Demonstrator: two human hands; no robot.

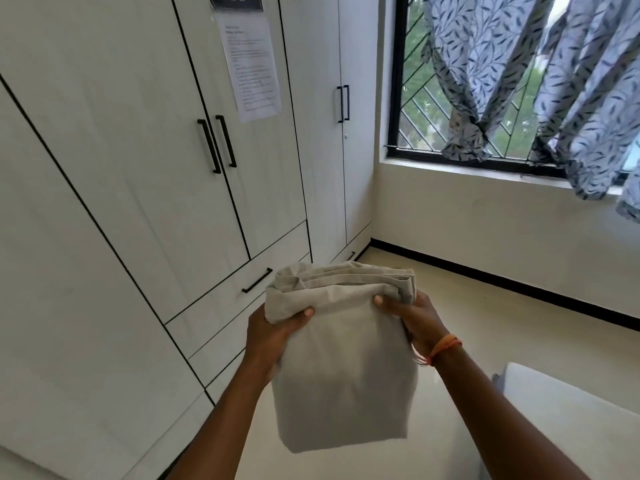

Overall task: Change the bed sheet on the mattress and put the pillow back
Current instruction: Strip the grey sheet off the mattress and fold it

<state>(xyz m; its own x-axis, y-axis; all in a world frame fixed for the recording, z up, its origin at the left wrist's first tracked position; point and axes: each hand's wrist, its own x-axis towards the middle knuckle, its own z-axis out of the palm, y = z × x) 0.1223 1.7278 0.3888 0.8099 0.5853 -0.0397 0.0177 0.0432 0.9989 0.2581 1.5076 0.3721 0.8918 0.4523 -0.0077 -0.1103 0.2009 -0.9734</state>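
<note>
Two hands are carrying one folded sheet, and you are holding it out in front of your chest, above the floor and just right of the wardrobe. It is a soft beige bundle, several layers thick, with the folded edges showing at its far end. It is probably light, but it is limp and will sag or slide open if you are gripping only one layer, so keep taking it by the whole stack near that far end.

Your left hand is clamping the sheet's left side, thumb on top and fingers hidden beneath. Your right hand is gripping its right side the same way, with an orange thread around the wrist. The hands are sitting apart, the sheet's width between them, and both forearms are reaching forward and slightly upward.

Right of the sheet and nearer you, a pale corner, perhaps the mattress, is showing. Beyond the sheet, the wardrobe is filling the left wall, with a paper notice taped to one door. Right of the wardrobe, a barred window is showing, with a leaf-patterned curtain over it.
</note>
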